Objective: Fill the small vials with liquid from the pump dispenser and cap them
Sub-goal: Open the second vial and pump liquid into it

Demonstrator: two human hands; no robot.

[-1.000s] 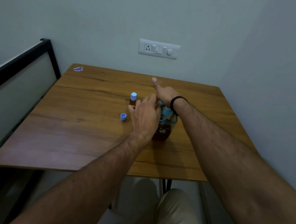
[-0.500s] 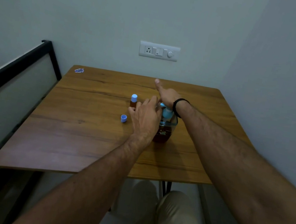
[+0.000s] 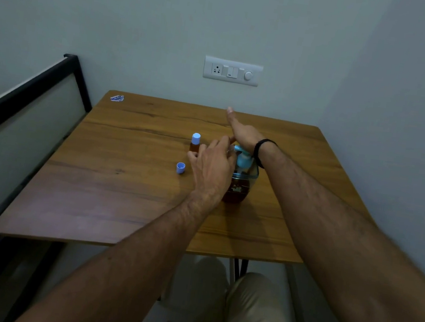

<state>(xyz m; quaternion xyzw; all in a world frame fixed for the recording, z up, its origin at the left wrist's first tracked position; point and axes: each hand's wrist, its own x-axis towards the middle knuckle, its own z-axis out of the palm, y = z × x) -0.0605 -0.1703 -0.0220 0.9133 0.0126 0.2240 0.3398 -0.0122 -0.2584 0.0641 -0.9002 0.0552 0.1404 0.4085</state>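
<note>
A pump dispenser point(image 3: 240, 187), clear with brown liquid and a light-blue pump head, stands mid-table. The heel of my right hand point(image 3: 242, 133) presses on the pump head, fingers held straight and pointing away. My left hand point(image 3: 212, 167) is curled at the nozzle and holds a small clear vial point(image 3: 231, 150), of which only a sliver shows past the fingers. A second vial point(image 3: 195, 142), amber-filled with a blue cap on, stands upright just left of my left hand. A loose blue cap point(image 3: 180, 168) lies open side up near my left thumb.
The wooden table point(image 3: 120, 197) sits in a corner, with walls behind and to the right. A small blue sticker point(image 3: 117, 98) lies at the far left corner. A black-framed panel point(image 3: 25, 98) runs along the left side. My knees show below the front edge.
Both hands stay at the dispenser; the right heel remains on the pump head and the left hand remains at the nozzle. Only the view has shifted slightly.
</note>
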